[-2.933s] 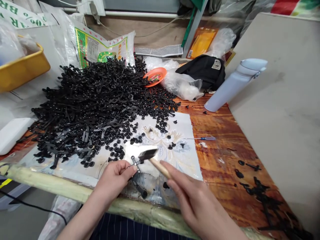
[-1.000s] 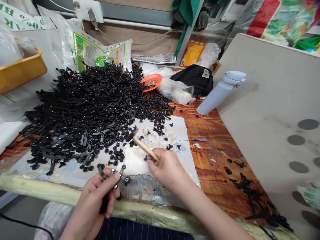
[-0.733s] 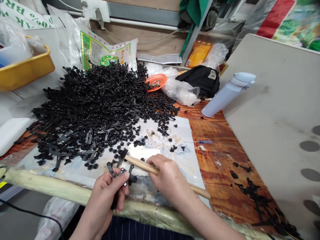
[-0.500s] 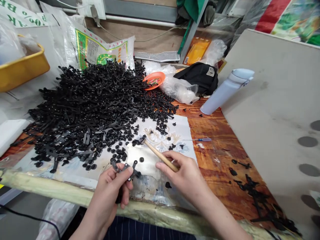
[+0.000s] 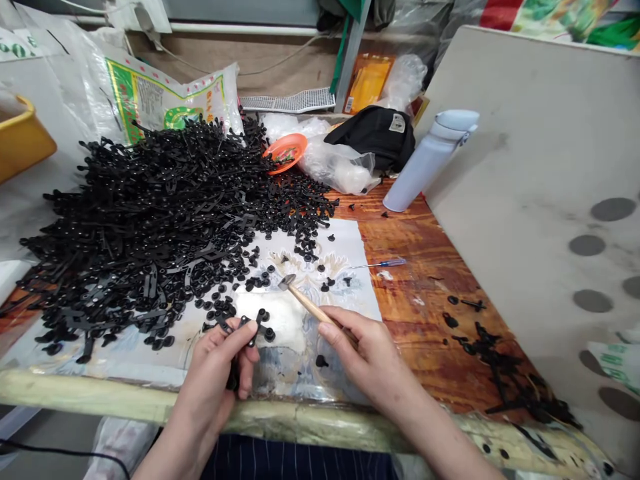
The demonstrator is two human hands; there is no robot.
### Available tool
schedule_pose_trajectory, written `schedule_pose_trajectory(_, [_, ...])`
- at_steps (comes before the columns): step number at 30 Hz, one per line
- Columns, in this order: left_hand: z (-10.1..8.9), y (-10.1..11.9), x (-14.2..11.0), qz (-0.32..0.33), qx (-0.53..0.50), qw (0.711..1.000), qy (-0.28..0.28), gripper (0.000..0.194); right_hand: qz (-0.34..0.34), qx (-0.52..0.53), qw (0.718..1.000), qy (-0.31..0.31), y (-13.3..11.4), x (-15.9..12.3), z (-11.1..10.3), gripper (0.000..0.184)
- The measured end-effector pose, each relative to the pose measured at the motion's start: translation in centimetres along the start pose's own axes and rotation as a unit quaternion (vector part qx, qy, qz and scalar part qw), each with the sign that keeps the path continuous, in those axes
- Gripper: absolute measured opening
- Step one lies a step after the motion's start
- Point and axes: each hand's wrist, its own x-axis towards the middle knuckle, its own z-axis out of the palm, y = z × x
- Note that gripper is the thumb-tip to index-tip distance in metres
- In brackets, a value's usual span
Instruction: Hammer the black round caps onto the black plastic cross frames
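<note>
My left hand (image 5: 225,353) grips a black jointed plastic linkage (image 5: 261,328) between thumb and fingers, its arms sticking out past the fingertips. Part of the linkage is hidden in the palm. Beneath its tip lies a white pad (image 5: 287,323) on the patterned sheet. My right hand (image 5: 357,340) is closed round the wooden handle of a small hammer (image 5: 310,303). The metal head hangs just above the far right edge of the pad, apart from the linkage. Small black round caps (image 5: 220,307) lie beside the pad, and one black peg (image 5: 321,361) sits near my right hand.
A large heap of black plastic parts (image 5: 150,207) covers the left of the table. An orange plate (image 5: 293,150), a black bag (image 5: 375,137) and a pale blue bottle (image 5: 430,160) stand behind. A screwdriver (image 5: 395,262) and black scraps (image 5: 500,373) lie to the right.
The view has shifted slightly to the right. My left hand has brought the linkage over the pad where a lone cap lay, and the hammer head has drawn back from the black parts.
</note>
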Motion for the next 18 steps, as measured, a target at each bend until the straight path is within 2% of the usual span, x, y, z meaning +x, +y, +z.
schedule_pose_trajectory(18, [-0.18, -0.33, 0.09, 0.028, 0.005, 1.0, -0.001, 0.033, -0.013, -0.028, 0.999, 0.014, -0.21, 0.04, -0.05, 0.022])
